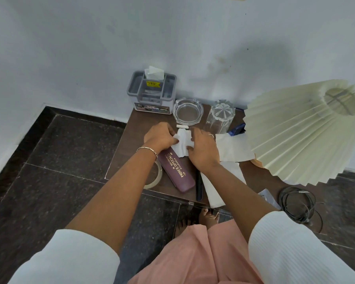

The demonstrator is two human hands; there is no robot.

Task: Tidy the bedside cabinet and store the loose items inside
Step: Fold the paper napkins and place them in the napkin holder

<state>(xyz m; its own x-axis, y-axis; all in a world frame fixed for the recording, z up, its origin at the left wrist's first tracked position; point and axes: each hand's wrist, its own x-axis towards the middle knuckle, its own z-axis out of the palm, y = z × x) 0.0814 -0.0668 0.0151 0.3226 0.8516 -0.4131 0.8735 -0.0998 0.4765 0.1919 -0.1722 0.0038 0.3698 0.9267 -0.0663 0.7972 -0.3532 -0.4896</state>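
Note:
On the dark brown bedside cabinet top [131,132], both my hands hold a white tissue [182,143]. My left hand [159,137] pinches its left edge and my right hand [203,149] presses and grips its right side. The tissue partly lies over the far end of a maroon spectacle case [177,173] printed PRINCE OPTICALS. A roll of clear tape [155,177] lies left of the case, half under my left forearm. A dark pen [199,186] lies right of the case. More white tissues [234,147] are spread on the right.
At the back stand a grey organiser box [152,93] with tissue in it, a glass ashtray [188,111] and an upturned glass tumbler [220,117]. A small white stub [181,126] lies near the ashtray. A pleated cream lampshade [307,132] overhangs the right. A black cable [297,203] lies coiled on the floor.

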